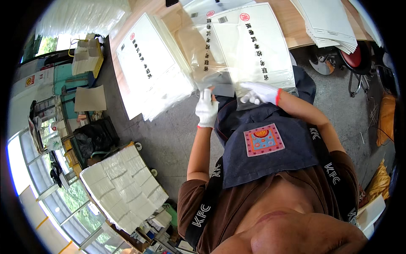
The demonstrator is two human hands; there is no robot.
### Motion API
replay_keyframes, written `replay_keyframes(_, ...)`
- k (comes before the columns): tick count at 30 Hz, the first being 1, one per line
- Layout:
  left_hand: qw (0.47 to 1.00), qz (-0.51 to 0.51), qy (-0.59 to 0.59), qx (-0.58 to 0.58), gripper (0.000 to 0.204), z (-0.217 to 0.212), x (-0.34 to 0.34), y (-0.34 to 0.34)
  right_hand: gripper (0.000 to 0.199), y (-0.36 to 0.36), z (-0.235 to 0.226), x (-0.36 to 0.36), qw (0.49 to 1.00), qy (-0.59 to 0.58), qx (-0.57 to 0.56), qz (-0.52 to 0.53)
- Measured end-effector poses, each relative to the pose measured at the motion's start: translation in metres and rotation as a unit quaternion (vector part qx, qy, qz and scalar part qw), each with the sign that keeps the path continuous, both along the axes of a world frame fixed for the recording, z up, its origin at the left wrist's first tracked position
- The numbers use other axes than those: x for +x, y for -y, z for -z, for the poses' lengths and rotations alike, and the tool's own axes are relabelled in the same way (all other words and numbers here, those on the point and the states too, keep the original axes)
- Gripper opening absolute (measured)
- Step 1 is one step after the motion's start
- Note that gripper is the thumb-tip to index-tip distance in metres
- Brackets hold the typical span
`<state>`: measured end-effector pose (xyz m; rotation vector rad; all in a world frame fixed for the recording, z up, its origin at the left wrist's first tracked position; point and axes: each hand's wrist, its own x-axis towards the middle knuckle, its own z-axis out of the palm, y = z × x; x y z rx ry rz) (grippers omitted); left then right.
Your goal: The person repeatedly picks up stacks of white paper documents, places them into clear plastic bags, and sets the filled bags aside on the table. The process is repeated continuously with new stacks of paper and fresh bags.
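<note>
Brown cloth shirt and dark-blue fabric apron, the latter bearing a square pink-and-blue patch, occupy the foreground. On the pale wooden surface lies a white printed paper packet, its near end projecting past the edge under clear film. Right hand, in a white glove with red cuff, is at that near end, fingers partly extended; whether its grip pinches film cannot be told. Left hand, white-gloved, has a narrow grip, fingers curled near a clear plastic bag; contact is unclear. Left of the bag lies a thick stack of white printed sheets
</note>
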<state>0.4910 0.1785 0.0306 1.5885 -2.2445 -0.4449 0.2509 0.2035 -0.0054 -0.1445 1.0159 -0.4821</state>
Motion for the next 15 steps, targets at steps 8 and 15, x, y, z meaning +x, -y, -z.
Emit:
replay_keyframes(8,1.000,0.008,-0.009,0.026,0.041,-0.013,0.002,0.020,0.021,0.023,-0.006,0.016,0.967,-0.120,-0.226,0.016)
replay_keyframes(15,0.992,0.120,-0.006,0.037,0.062,0.002,-0.062,0.035,0.020,0.031,-0.059,-0.079,0.918,-0.253,-0.304,-0.023)
